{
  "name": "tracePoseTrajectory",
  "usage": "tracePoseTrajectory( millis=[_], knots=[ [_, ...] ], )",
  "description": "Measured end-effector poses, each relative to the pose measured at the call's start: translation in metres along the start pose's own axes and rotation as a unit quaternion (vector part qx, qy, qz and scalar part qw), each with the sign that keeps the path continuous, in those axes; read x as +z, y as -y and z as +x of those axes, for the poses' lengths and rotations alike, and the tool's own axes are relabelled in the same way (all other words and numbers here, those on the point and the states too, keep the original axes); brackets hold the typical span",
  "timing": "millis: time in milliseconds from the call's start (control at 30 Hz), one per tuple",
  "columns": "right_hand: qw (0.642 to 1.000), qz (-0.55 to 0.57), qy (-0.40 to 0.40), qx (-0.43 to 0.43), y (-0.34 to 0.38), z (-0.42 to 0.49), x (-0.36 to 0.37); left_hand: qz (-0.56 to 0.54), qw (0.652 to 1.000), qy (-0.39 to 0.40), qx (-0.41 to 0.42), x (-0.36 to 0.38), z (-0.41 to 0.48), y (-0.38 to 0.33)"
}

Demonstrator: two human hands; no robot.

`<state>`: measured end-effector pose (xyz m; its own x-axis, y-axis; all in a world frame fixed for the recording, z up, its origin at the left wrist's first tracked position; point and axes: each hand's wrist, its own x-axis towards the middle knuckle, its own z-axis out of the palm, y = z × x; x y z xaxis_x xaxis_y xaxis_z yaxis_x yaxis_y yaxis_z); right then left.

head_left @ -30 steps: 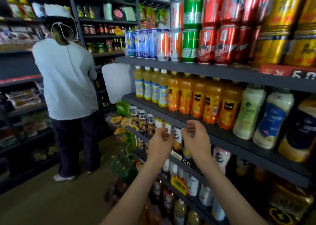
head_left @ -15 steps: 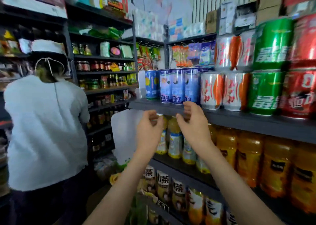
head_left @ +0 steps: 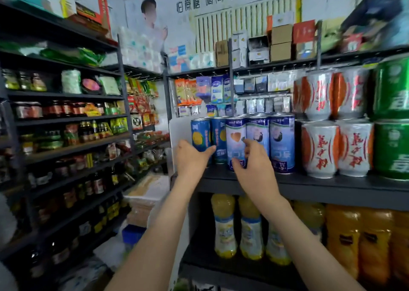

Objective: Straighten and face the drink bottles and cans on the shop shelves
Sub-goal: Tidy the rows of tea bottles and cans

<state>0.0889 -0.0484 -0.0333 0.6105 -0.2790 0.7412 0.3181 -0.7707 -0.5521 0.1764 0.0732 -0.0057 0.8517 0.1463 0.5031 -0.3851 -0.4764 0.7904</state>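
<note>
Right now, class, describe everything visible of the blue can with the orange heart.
The heart can is a tall, metal-looking cylinder, blue-topped, its pale label showing an orange heart. It stands upright on the dark shelf, third from the left among the blue cans. The right hand pinches its lower front.

- We find the blue cans (head_left: 259, 142) packed side by side, with no gap for a finger.
- Silver cans (head_left: 318, 149), stacked two high, wall off their right.
- A white panel (head_left: 177, 131) closes the shelf (head_left: 332, 189) end on the left.
- Above the blue cans we have open room.
</note>
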Motion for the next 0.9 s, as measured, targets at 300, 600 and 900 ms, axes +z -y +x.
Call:
tracePoseTrajectory(
  millis=[300, 600, 900],
  knots=[
    [0.997, -0.062, -0.017, -0.051, 0.001, 0.029, -0.004, -0.002, 0.999, 0.036, 0.006, 0.020, 0.039, 0.009],
    [0.959, -0.217, -0.094, -0.159, 0.008, 0.067, 0.005, -0.148, 0.939, 0.311, -0.013, -0.014, 0.072, 0.024],
    [0.939, -0.309, -0.025, -0.152, 0.013, 0.088, -0.001, -0.110, 0.938, 0.325, 0.044, -0.028, 0.082, 0.025]
  ],
)
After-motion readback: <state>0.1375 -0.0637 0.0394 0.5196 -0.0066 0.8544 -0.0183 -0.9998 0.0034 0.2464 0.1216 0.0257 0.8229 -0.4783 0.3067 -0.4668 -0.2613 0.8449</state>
